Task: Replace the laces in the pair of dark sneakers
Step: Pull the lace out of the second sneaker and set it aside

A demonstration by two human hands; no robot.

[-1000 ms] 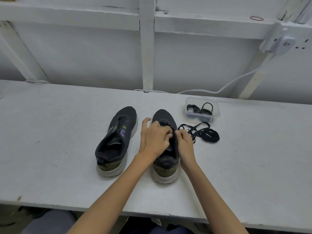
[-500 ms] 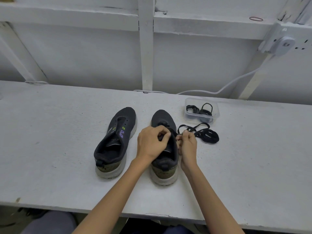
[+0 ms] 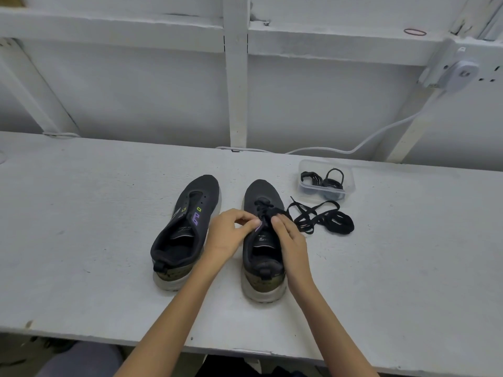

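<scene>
Two dark sneakers stand side by side on the white table (image 3: 81,240), toes pointing away from me. The left sneaker (image 3: 187,229) has no lace in its eyelets. The right sneaker (image 3: 262,240) has a black lace (image 3: 321,217) threaded through its front eyelets, and the rest trails in a loose pile to the right. My left hand (image 3: 228,238) pinches the lace at the shoe's left eyelet row. My right hand (image 3: 290,239) pinches the lace on the right side of the tongue.
A clear plastic box (image 3: 325,180) holding more black laces sits behind the lace pile. A white cable (image 3: 353,149) runs along the back wall to a wall-mounted device (image 3: 460,73). The table's near edge lies just below my forearms.
My left hand has slid off the shoe's top to its left side and my right hand has drawn back slightly, uncovering the tongue and opening. The lace now shows between my fingertips.
</scene>
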